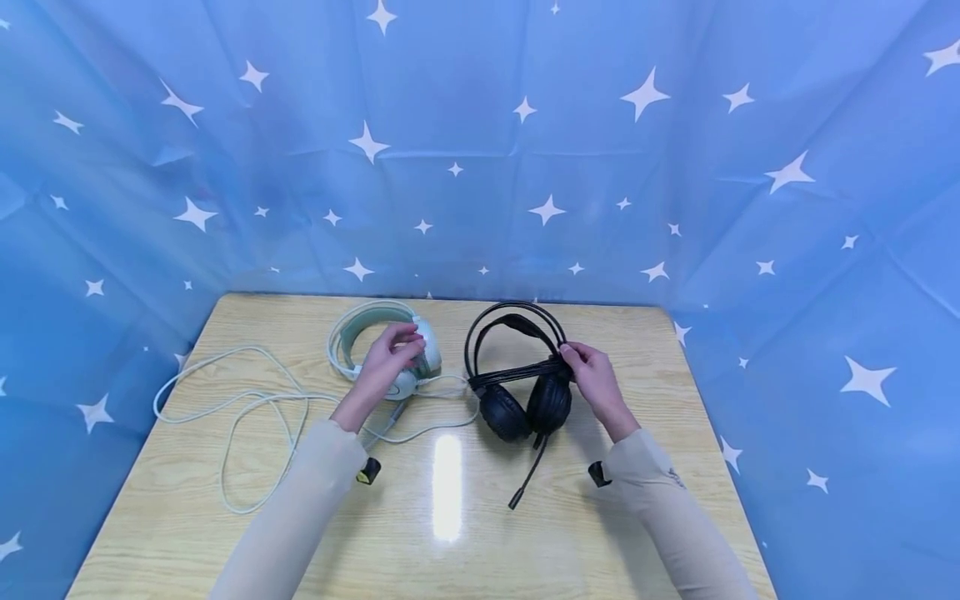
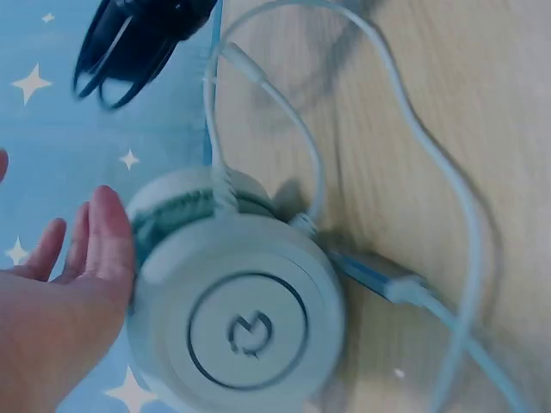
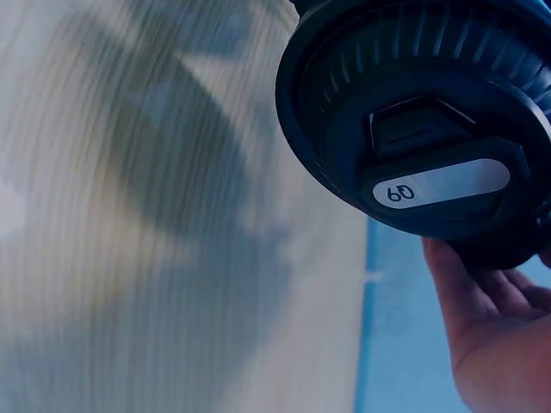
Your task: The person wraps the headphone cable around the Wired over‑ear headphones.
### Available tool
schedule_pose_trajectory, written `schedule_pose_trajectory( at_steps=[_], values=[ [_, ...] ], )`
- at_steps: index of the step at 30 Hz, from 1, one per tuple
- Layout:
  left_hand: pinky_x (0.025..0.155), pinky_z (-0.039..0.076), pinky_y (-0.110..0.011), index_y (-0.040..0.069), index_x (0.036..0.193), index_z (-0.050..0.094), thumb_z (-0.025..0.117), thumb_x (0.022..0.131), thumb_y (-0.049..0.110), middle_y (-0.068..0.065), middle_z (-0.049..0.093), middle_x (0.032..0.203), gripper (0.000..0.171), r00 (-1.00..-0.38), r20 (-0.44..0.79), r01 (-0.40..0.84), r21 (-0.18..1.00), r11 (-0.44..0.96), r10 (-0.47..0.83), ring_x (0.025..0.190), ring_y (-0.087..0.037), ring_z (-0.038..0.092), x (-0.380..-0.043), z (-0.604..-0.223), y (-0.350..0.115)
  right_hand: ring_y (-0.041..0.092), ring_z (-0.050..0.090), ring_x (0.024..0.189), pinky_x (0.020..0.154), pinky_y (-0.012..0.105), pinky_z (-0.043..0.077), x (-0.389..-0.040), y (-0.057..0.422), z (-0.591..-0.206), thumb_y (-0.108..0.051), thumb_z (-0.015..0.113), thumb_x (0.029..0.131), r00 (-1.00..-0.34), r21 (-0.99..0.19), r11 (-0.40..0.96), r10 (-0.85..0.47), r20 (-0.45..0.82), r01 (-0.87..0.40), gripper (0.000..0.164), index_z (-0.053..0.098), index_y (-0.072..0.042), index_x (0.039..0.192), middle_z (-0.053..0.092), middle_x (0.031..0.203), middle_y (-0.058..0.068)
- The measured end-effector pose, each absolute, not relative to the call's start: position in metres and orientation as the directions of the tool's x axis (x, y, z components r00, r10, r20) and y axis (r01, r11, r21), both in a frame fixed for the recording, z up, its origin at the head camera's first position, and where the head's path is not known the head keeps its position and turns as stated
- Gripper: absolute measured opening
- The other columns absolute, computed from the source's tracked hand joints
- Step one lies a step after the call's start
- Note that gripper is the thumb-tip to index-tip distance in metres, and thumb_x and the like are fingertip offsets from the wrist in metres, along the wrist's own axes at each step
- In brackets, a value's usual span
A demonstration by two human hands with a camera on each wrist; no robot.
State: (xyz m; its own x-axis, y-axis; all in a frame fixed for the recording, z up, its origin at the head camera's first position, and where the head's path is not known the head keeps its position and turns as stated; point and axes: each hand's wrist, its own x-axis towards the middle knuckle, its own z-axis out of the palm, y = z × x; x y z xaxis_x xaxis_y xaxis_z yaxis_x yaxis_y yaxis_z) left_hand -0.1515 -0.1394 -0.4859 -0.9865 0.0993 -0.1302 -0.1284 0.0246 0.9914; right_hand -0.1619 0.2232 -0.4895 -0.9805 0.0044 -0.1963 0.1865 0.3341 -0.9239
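Note:
A black headset (image 1: 547, 402) with a microphone boom stands toward the middle of the table, its bundled cable stretched across between the two sides. My right hand (image 1: 594, 379) grips it at the right side, where the headband meets the ear cup. In the right wrist view, the fingers (image 3: 452, 280) are at the edge of the ear cup (image 3: 430, 181), which bears a white label. White-and-green headphones (image 1: 402, 384) lie to the left. My left hand (image 1: 392, 357) is over them, its fingers loosely extended beside the ear cup (image 2: 250, 331); contact is hard to tell.
A long white cable (image 1: 225, 406) loops over the left of the wooden table (image 1: 525, 550), with a grey connector (image 2: 379, 275) near the headphones. A blue star-patterned curtain (image 1: 480, 167) rises behind the table and along its sides.

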Motion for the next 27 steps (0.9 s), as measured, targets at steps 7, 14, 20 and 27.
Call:
schedule_pose_trajectory(
  at_steps=[7,14,20,27],
  values=[
    [0.085,0.057,-0.032,-0.009,0.135,0.053,0.059,0.103,0.011,-0.026,0.064,0.122,0.038,-0.998,-0.056,-0.056,0.998,-0.023,-0.001,0.097,-0.018,0.067,-0.135,-0.484,-0.155,-0.005,0.06,0.083,0.077,0.013,0.052,-0.169,0.261,-0.506,-0.03,0.05,0.109,-0.959,-0.922,0.27,0.135,-0.248,0.276,0.051,0.055,0.009,0.142,0.064,0.125,0.018],
    [0.079,0.057,-0.026,-0.01,0.126,0.056,0.055,0.103,0.001,-0.009,0.071,0.099,0.026,-0.994,-0.036,-0.028,0.997,-0.078,-0.1,0.084,-0.011,0.069,-0.117,-0.486,-0.171,-0.006,0.058,0.08,0.075,0.013,0.05,-0.174,0.278,-0.514,-0.03,0.049,0.11,-0.944,-0.905,0.276,0.16,-0.288,0.323,0.052,0.054,0.012,0.141,0.066,0.105,0.0],
    [0.076,0.057,-0.024,-0.014,0.123,0.054,0.052,0.101,-0.005,0.0,0.069,0.088,0.024,-0.984,-0.048,-0.02,0.987,-0.161,-0.172,0.08,-0.011,0.068,-0.107,-0.493,-0.184,-0.004,0.059,0.074,0.07,0.015,0.053,-0.184,0.284,-0.522,-0.029,0.047,0.11,-0.934,-0.897,0.272,0.171,-0.312,0.349,0.052,0.054,0.015,0.138,0.064,0.094,-0.004],
    [0.074,0.059,-0.025,-0.013,0.114,0.056,0.052,0.1,-0.007,-0.002,0.068,0.084,0.016,-0.974,-0.039,0.003,0.982,-0.187,-0.224,0.079,-0.015,0.069,-0.104,-0.498,-0.189,-0.004,0.059,0.071,0.069,0.015,0.051,-0.194,0.294,-0.531,-0.031,0.046,0.109,-0.915,-0.878,0.27,0.192,-0.354,0.396,0.052,0.057,0.014,0.133,0.062,0.082,-0.012]
  ],
)
